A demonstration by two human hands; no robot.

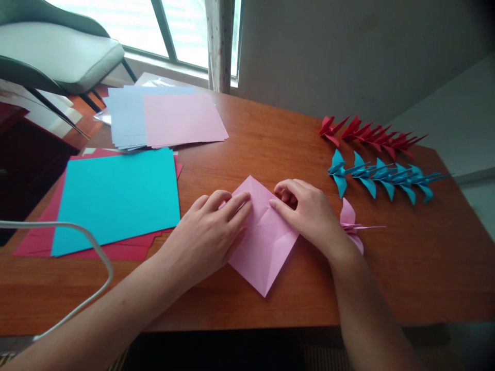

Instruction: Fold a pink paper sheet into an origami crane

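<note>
A creased sheet of pink origami paper (pixel 266 252) lies on the table, turned like a diamond with one corner towards me. My left hand (pixel 216 226) is closed at its left side, with bent fingertips pressing on the paper near the upper middle. My right hand (pixel 309 211) pinches the upper right edge, thumb on top and the other fingers curled; the fingertips below the edge are partly hidden. Just beyond my right wrist sits a folded pink paper crane (pixel 350 224), partly covered by the forearm.
Red paper cranes (pixel 363 131) and blue paper cranes (pixel 382 175) stand in two rows at the right. A blue sheet (pixel 119 201) tops red sheets (pixel 34 237) at left. Behind are pink sheets (pixel 181 118) on pale blue ones (pixel 126 116). A white cable (pixel 104 257) arches at left.
</note>
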